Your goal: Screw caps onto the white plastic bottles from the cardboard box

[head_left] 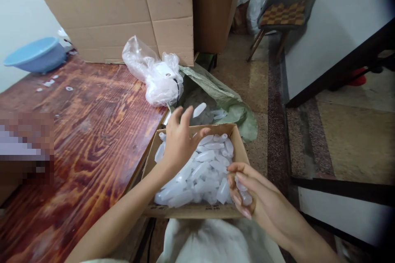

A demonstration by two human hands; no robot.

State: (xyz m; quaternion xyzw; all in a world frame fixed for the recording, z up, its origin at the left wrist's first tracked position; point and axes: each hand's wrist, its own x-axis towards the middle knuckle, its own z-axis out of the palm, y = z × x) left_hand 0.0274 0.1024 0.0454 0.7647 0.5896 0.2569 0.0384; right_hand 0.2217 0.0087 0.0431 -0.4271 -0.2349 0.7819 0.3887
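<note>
A cardboard box (242, 144) full of translucent white plastic pieces (200, 170) stands in front of me. Over its far left part my left hand (182, 139) is raised with fingers spread, holding nothing. One white piece (199, 110) is in the air just beyond its fingertips, above an open green sack (234, 107) that has similar pieces inside. At the box's right edge, my right hand (247, 189) has its fingers curled around a small translucent piece (244, 192).
On the left, a reddish wooden table (101, 107) bears a blue basin (37, 55), small white scraps and a plastic bag (160, 80). Large cardboard (117, 12) stands behind. A chair (282, 14) is at the back right.
</note>
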